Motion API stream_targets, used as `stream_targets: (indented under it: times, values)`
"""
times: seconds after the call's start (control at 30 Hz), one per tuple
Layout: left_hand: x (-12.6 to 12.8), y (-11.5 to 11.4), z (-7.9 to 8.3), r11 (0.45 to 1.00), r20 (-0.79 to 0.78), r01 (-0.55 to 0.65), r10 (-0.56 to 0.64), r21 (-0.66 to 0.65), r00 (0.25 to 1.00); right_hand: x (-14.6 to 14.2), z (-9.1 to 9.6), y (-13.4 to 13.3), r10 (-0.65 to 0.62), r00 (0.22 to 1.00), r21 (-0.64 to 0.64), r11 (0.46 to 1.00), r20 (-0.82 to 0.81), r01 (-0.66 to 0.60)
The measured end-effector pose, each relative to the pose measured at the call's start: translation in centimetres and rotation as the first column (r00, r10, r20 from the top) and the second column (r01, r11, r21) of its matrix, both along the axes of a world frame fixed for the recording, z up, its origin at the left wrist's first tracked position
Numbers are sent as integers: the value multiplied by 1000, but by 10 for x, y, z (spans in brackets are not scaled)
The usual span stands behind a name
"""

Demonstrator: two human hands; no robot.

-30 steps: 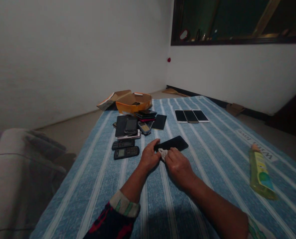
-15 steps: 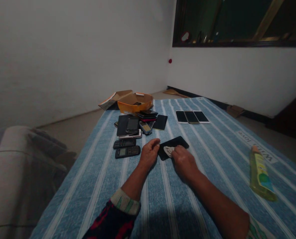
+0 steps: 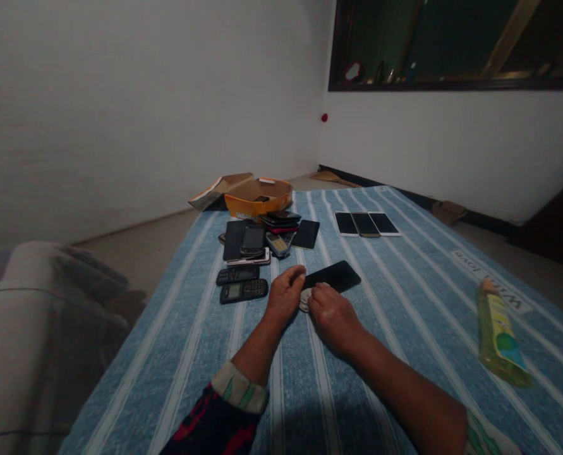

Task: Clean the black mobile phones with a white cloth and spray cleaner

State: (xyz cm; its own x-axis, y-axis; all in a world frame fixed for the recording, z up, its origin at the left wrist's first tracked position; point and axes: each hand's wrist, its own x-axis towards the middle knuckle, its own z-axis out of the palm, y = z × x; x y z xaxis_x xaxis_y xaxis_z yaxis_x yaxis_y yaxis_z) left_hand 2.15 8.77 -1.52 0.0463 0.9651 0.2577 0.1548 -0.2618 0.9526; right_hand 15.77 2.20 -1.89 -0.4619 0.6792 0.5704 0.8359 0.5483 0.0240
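Note:
A black smartphone [image 3: 334, 276] lies face up on the blue striped cloth [image 3: 404, 284] in front of me. My left hand [image 3: 284, 297] rests at the phone's near left corner, thumb and fingers pinching its edge. My right hand [image 3: 331, 313] is closed on a small white wad of cloth [image 3: 304, 298] at the phone's near end, just off the screen. Both forearms reach in from the bottom of the view.
A heap of phones [image 3: 262, 239] and two keypad phones [image 3: 241, 283] lie to the left. An orange cardboard box [image 3: 257, 196] stands behind them. Three smartphones [image 3: 366, 223] lie in a row further back. A yellow-green bottle [image 3: 499, 335] lies on the right.
My right hand with the white wad slid from the phone's screen back toward me, to the phone's near end. My left hand stayed at the phone's corner.

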Motion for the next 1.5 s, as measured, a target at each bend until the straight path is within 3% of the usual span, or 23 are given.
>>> stream_targets:
  times: [0.5,0.77,1.03,1.27,1.5]
  values:
    - [-1,-2,6,999,0,-18,18,-30,1000,-8,0,-2,0,1000,-17,1000,16,0]
    - [-3,-2,6,999,-22,-37,36,-25,999,-19,12,27,-48,998,-127,991,-30,44]
    - [-3,-3,10,998,-53,-61,59,-31,997,-19,15,15,-47,999,-158,986,-10,45]
    - [-3,-4,12,998,-79,-60,62,18,995,-20,22,34,-120,993,-175,977,1,119]
    - [-2,-5,15,997,-102,-72,74,24,992,-23,20,30,-122,992,-153,981,15,122]
